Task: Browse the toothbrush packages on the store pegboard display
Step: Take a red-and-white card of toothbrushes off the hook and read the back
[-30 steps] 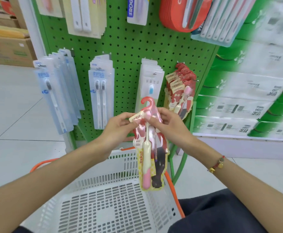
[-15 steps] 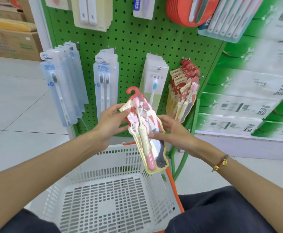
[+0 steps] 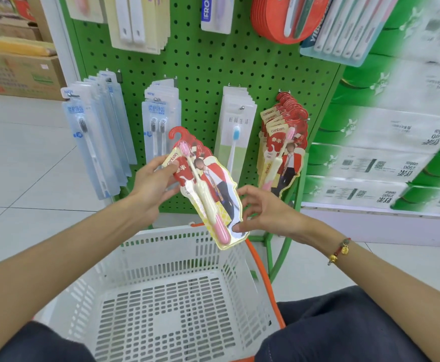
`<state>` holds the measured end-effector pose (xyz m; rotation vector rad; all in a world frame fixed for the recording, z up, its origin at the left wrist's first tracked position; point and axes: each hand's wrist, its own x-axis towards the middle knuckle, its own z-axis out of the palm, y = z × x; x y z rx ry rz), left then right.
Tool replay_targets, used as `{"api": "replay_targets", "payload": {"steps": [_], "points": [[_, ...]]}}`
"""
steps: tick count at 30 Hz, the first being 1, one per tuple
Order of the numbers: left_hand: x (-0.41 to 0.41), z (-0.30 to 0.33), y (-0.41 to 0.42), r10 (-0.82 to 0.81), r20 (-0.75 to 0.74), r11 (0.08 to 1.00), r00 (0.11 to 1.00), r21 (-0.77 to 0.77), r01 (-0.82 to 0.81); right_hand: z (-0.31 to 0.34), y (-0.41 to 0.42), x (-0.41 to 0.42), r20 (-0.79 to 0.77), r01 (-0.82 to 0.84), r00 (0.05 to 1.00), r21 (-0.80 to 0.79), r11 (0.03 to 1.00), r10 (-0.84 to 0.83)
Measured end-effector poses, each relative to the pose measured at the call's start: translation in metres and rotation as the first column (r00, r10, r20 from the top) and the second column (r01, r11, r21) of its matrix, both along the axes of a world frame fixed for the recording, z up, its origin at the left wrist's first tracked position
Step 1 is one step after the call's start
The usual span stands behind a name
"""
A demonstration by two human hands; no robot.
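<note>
1. At the far left, cardboard boxes stand on the tiled floor.
2. On the green pegboard, a row of clear blue single-brush packs hangs at the left edge, and a row of twin-brush packs hangs just beside it.
3. The left hand holds the upper left edge of the red toothbrush package: the thumb lies across the front by the "canban" label and the other fingers curl behind the card, so the card is pinched between them.
4. The package is held in the air in front of the pegboard and above the white basket, tilted, with its red hook up and left and the pink handle end down and right.
5. A pale pack with a blue-headed brush hangs behind the package.
6. The right hand is at the package's lower right edge; its thumb tip touches the front near the bottom, the other fingers spread loosely by the edge, and I cannot tell whether they touch the back.
7. Matching red packages hang on a peg to the right.
8. A beaded bracelet circles the right wrist.
9. Stacked tissue packs fill the far right.
</note>
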<state>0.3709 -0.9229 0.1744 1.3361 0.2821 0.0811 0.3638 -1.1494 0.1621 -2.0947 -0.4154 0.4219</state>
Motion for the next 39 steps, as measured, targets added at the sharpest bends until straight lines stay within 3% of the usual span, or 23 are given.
{"api": "replay_targets", "payload": {"steps": [3, 9, 13, 16, 19, 24, 29, 31, 34, 39], "points": [[-0.002, 0.001, -0.002, -0.051, 0.033, 0.998, 0.998, 0.041, 0.050, -0.001, -0.001, -0.001, 0.013, -0.003, 1.000, -0.004, 1.000, 0.003], [-0.010, -0.005, -0.017, -0.269, 0.002, 0.941, 0.963, 0.213, 0.263, 0.000, 0.002, 0.004, 0.078, 0.180, 0.977, 0.201, 0.963, -0.199], [-0.014, 0.000, -0.025, -0.204, -0.065, 0.938, 0.977, 0.272, 0.214, 0.003, 0.004, 0.003, 0.266, 0.168, 0.940, 0.183, 0.969, -0.213], [-0.024, 0.002, -0.032, -0.270, -0.258, 0.938, 0.928, 0.148, 0.314, 0.002, 0.009, -0.001, 0.440, 0.195, 0.865, 0.144, 0.970, -0.239], [-0.034, 0.003, -0.043, -0.442, -0.280, 0.884, 0.852, 0.023, 0.466, -0.001, 0.014, -0.006, 0.529, 0.201, 0.825, 0.054, 0.978, -0.199], [-0.030, 0.003, -0.034, -0.583, -0.203, 0.803, 0.787, -0.001, 0.596, -0.003, 0.020, -0.010, 0.284, 0.020, 0.959, -0.056, 0.998, -0.003], [-0.027, -0.003, -0.026, -0.670, -0.227, 0.642, 0.707, 0.302, 0.705, -0.003, 0.016, -0.012, 0.052, -0.053, 0.997, 0.076, 0.996, 0.049], [-0.025, -0.004, -0.022, -0.679, -0.230, 0.623, 0.697, 0.322, 0.713, -0.002, 0.014, -0.013, 0.003, -0.063, 0.998, 0.088, 0.994, 0.063], [-0.021, -0.004, -0.016, -0.703, -0.244, 0.627, 0.668, 0.232, 0.744, 0.002, 0.011, -0.010, -0.039, 0.044, 0.998, 0.150, 0.988, -0.038], [-0.022, -0.005, -0.013, -0.795, -0.232, 0.544, 0.560, 0.137, 0.828, 0.006, 0.009, -0.001, 0.091, 0.350, 0.930, 0.078, 0.934, -0.356]]}}
